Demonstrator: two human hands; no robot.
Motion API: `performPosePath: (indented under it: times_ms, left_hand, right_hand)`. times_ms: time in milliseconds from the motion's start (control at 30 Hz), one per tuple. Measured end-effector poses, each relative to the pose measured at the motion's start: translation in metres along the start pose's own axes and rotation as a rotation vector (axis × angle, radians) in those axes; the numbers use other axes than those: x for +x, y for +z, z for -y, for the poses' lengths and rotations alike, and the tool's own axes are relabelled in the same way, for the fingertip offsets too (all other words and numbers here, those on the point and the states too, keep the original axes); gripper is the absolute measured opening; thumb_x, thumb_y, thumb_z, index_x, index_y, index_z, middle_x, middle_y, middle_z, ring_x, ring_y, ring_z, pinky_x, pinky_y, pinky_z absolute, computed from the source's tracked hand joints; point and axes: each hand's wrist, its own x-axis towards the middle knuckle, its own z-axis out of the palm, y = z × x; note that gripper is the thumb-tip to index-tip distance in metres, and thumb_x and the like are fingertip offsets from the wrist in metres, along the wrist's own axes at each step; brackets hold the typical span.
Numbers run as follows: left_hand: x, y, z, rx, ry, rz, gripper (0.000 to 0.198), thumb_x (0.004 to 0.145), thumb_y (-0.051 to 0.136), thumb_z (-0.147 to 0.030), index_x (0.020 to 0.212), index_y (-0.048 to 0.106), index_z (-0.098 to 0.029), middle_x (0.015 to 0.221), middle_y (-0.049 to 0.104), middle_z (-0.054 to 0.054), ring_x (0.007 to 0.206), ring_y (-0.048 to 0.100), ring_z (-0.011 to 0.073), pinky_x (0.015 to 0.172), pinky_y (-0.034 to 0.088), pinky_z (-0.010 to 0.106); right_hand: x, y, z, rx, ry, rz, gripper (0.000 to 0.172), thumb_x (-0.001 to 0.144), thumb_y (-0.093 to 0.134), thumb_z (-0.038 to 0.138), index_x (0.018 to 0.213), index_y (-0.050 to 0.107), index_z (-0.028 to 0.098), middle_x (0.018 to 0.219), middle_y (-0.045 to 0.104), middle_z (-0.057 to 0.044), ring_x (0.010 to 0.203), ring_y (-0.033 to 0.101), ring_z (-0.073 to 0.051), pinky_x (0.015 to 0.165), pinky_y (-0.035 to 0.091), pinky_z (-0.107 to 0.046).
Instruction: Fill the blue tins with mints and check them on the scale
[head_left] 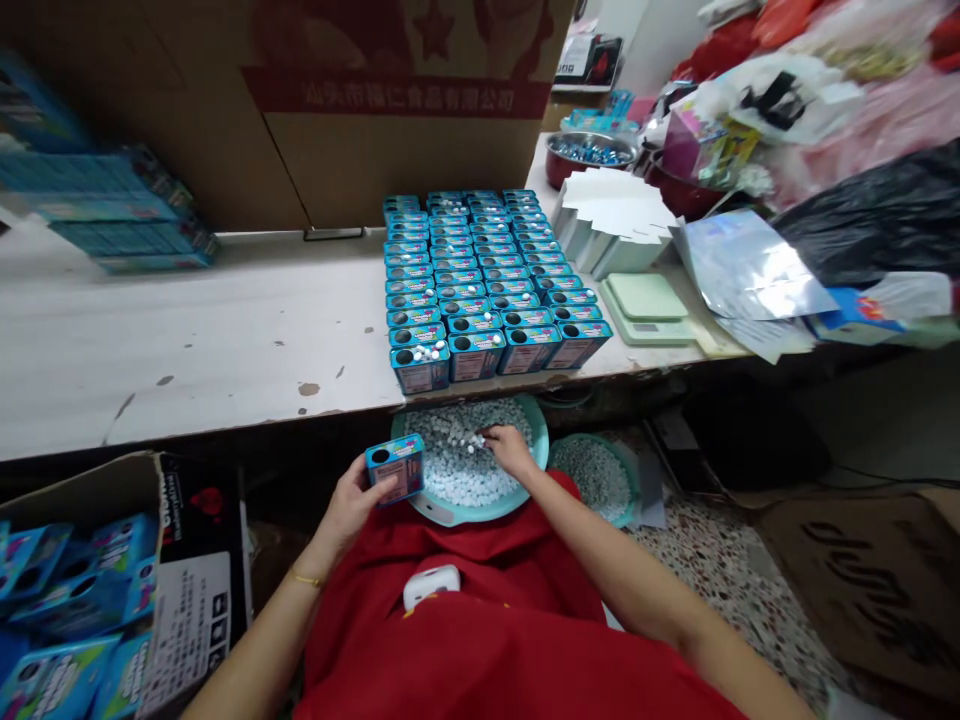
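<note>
My left hand (352,502) grips a small blue tin (396,467) with a round hole in its top, held over my lap beside a teal basin (454,514). The basin is full of small white tablets (457,475). My right hand (507,447) reaches into the basin with its fingers pinched on a few of the white tablets. On the white tabletop (187,340) above stand several rows of the same blue tins (480,275); the front left one has tablets lying on its top.
A second basin of tablets (600,475) sits on the floor to the right. A green scale (649,306), a white card stack (611,225), foil bags (746,265) and bowls crowd the table's right. A carton of blue tins (67,610) stands at lower left. A big cardboard box (360,100) stands behind.
</note>
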Motion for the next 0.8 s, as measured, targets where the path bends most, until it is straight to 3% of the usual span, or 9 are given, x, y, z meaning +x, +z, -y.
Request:
performPosePath:
  times_ms: [200,333,567,700,800]
  left_hand:
    - [0.022,0.031,-0.003,0.215,0.178,0.058,0.046,0.064,0.064,-0.033,0.104,0.055,-0.014,0.1,0.062,0.008,0.092,0.057,0.0216,0.086,0.043,0.037]
    - [0.028,0.052,-0.005,0.332,0.241,0.076,0.043,0.066,0.06,-0.03,0.106,0.054,-0.014,0.098,0.061,0.006,0.091,0.055,0.0194,0.086,0.041,0.033]
    - [0.025,0.063,-0.001,0.419,0.302,0.09,0.041,0.07,0.056,-0.03,0.108,0.052,-0.014,0.102,0.059,0.008,0.094,0.054,0.02,0.087,0.04,0.034]
    - [0.025,0.066,0.003,0.436,0.331,0.09,0.04,0.068,0.056,-0.027,0.106,0.053,-0.015,0.104,0.059,0.009,0.097,0.053,0.0215,0.089,0.038,0.036]
    - [0.025,0.065,0.006,0.39,0.311,0.069,0.04,0.067,0.058,-0.026,0.105,0.054,-0.017,0.102,0.059,0.008,0.095,0.054,0.0212,0.088,0.039,0.035]
  right_hand:
    - [-0.028,-0.075,0.017,0.093,-0.221,-0.019,0.03,0.073,0.05,0.011,0.094,0.069,0.021,0.087,0.068,-0.002,0.082,0.059,-0.014,0.073,0.043,-0.022]
    - [-0.042,-0.105,0.045,-0.126,-0.312,0.053,0.031,0.074,0.047,0.011,0.092,0.07,0.024,0.085,0.067,-0.001,0.083,0.058,-0.014,0.069,0.039,-0.021]
    - [-0.064,-0.126,0.098,-0.634,-0.32,0.122,0.029,0.079,0.041,0.013,0.091,0.066,0.023,0.098,0.064,-0.007,0.093,0.058,-0.019,0.072,0.04,-0.025]
    - [-0.072,-0.125,0.125,-0.72,-0.364,0.105,0.028,0.082,0.038,0.013,0.094,0.064,0.015,0.093,0.064,-0.014,0.089,0.06,-0.021,0.074,0.043,-0.029]
    - [-0.075,-0.13,0.13,-0.734,-0.429,0.063,0.028,0.083,0.037,0.014,0.094,0.063,0.015,0.09,0.064,-0.013,0.089,0.06,-0.022,0.074,0.044,-0.031]
